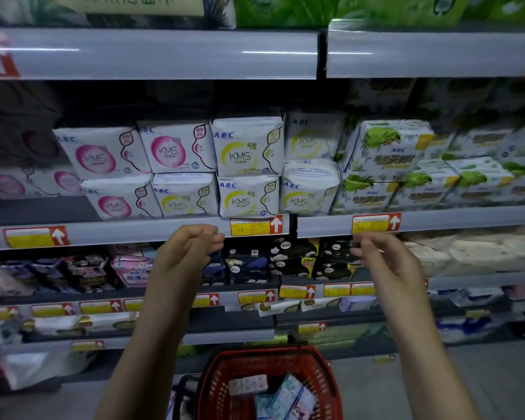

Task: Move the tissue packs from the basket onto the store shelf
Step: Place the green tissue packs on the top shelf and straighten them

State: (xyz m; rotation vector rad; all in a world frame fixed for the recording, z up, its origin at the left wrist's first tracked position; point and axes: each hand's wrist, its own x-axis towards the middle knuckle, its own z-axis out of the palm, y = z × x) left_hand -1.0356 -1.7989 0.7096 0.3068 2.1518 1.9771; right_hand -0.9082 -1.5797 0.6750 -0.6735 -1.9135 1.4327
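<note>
basket: red plastic basket (212, 377) below the hands, pale blue tissue packs (285, 400) inside
hands: left hand (188, 247), right hand (379, 256) loosely curled, empty
shelf: grey store shelf (119, 233) just beyond
step: between packs I'd say; next, reach down, grab one

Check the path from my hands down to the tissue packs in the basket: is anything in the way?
Nothing visible. The left hand and right hand are up by the shelf edge, holding nothing; the red basket stands open-topped below them, and the tissue packs lie uncovered inside.
</note>
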